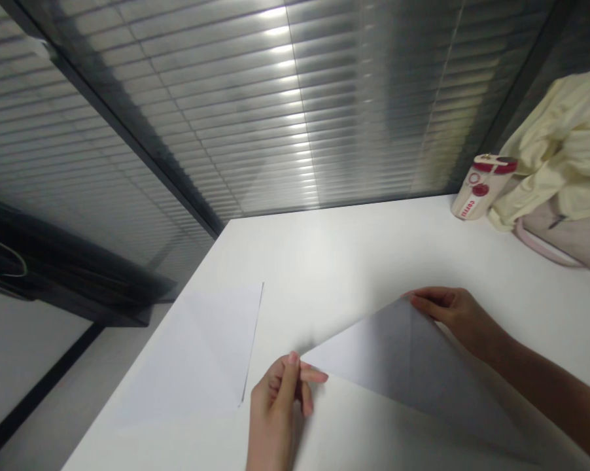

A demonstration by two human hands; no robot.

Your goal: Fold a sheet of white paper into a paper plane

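Left hand point(274, 409) and right hand point(456, 318) are both pinching corners of a paper sheet point(403, 369), around 5 o'clock, lifted a bit off the white desk point(334, 252). Another sheet point(197, 353) lies flat at 7 o'clock, and a bottle point(481, 188) stands at 2 o'clock.

So the left hand point(275, 409) is low in the view, thumb and fingers point(291, 374) pinched tight, while the right hand point(456, 317) reaches in from the side, forearm point(545, 386) stretched out low, fingers pretty much together, lightly pinching too.
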